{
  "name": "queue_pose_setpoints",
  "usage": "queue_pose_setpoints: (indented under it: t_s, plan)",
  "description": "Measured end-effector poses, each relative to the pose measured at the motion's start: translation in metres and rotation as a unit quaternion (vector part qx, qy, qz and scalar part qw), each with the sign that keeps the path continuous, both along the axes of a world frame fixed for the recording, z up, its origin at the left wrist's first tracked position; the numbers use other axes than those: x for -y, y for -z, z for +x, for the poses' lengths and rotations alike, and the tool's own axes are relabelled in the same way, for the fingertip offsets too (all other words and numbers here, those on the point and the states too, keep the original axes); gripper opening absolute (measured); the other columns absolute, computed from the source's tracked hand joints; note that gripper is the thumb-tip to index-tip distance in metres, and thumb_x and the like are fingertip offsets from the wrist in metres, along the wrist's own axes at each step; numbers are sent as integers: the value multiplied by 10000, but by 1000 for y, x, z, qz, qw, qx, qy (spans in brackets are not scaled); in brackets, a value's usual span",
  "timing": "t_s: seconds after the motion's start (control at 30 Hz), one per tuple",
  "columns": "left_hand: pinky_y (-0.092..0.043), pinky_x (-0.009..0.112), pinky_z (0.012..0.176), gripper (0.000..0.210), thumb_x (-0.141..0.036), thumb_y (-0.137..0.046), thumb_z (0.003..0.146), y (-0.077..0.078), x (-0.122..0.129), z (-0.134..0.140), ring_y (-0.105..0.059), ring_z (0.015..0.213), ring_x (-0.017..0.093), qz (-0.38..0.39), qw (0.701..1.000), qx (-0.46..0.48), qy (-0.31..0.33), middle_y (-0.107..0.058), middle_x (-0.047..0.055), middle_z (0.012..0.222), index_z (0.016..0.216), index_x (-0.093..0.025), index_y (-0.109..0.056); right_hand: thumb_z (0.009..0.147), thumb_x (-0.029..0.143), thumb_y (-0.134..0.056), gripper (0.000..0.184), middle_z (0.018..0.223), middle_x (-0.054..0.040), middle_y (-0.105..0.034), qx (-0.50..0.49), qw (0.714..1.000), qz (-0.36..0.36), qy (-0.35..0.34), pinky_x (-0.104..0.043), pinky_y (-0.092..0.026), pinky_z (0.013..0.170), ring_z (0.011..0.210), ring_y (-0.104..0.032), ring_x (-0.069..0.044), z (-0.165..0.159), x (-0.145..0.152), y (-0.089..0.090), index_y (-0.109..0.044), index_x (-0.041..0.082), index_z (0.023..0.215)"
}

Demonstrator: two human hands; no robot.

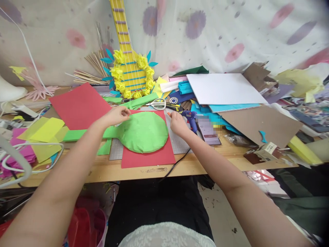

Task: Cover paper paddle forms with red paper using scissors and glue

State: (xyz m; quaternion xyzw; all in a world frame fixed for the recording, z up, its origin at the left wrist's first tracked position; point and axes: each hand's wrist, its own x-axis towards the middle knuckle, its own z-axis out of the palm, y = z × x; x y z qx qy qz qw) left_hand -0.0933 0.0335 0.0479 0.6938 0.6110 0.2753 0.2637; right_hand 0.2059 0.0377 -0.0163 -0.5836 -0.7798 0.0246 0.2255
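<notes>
A flat, round shape wrapped in green paper, with a long green neck running left, lies on a red sheet. My left hand is over its upper left edge, fingers bent and drawn together; whatever they hold, if anything, is too small to make out. By the upper right edge is my right hand, closed in a pinch, with a small orange-red tip showing at the fingers. Just right of that hand stands a blue glue gun. White-handled scissors lie behind the green shape.
A yellow paper guitar with paper flowers leans at the back. Another red sheet and yellow paper lie left. A phone, white board and brown cardboard are right. A black cable hangs over the table edge.
</notes>
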Motion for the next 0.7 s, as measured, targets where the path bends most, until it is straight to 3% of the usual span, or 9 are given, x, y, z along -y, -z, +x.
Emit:
queue_pose_setpoints:
  t_s: [0.07, 0.17, 0.3, 0.5, 0.7]
  plan:
    - [-486, 300, 712, 195, -186, -742, 515, 1, 4, -33, -625, 787, 233, 0, 997, -82, 12, -631, 18, 712, 658, -217, -614, 830, 15, -301, 390, 1031, -235, -613, 74, 997, -21, -2, -421, -421, 838, 949, -558, -305, 5, 5, 9, -554, 42, 1126]
    - [-489, 336, 718, 372, -255, -817, 383, 3, 12, -67, -640, 823, 293, -64, 988, -142, 9, -647, 31, 737, 693, -228, -615, 808, 3, -325, 457, 1066, -263, -592, 135, 989, -56, 5, -436, -407, 865, 990, -545, -328, 8, 9, 16, -529, -4, 1217]
    - [-497, 335, 735, 568, -245, -847, 284, 9, 20, -70, -647, 952, 328, -140, 979, -142, 30, -692, 78, 901, 807, -232, -627, 841, 77, -368, 449, 1113, -245, -579, 136, 990, -28, 11, -439, -413, 842, 1033, -513, -335, 7, 8, 16, -555, 75, 1249]
    - [-467, 331, 781, 673, -180, -832, 395, 13, 29, -55, -625, 1049, 346, -87, 975, -198, 46, -688, 104, 1090, 1025, -232, -603, 899, 157, -367, 391, 1209, -214, -576, 104, 994, 18, -26, -442, -409, 914, 1112, -480, -322, 2, 9, 14, -594, 77, 1207]
    - [-430, 254, 755, 640, -198, -820, 551, -15, 24, -83, -604, 1078, 272, -56, 967, -247, 10, -636, 107, 1241, 1118, -198, -523, 876, 98, -390, 394, 1233, -138, -629, 98, 980, 25, -172, -439, -339, 1080, 1214, -489, -274, -1, 10, 17, -620, 96, 1196]
